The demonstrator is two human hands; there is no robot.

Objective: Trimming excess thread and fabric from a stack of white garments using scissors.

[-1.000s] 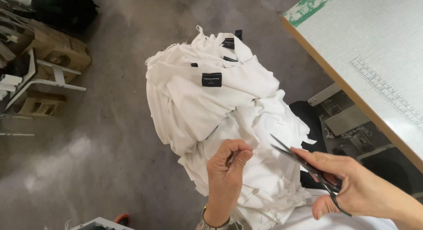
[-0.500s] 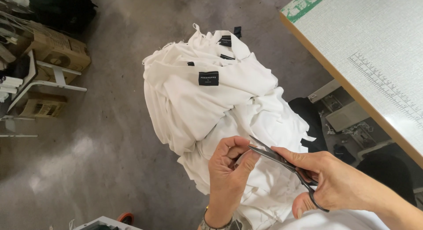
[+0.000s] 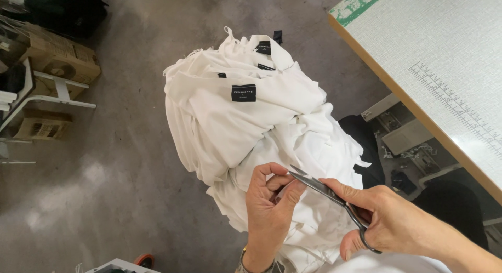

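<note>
Where scissors (image 3: 334, 200) meet left hand (image 3: 269, 210): table edge (image 3: 413, 113) near.

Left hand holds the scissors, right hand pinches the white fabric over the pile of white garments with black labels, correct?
Sides are swapped. In the head view the right hand holds the scissors, and the left hand pinches the white fabric over the pile of white garments with black labels.

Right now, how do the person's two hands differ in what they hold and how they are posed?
The right hand grips dark-handled scissors, a finger through the loop; the left hand holds no tool and pinches a bit of white fabric. The right hand comes in from the lower right, the left from below, fingers curled. Both hang over the pile of white garments, meeting at the scissor tips.
</note>
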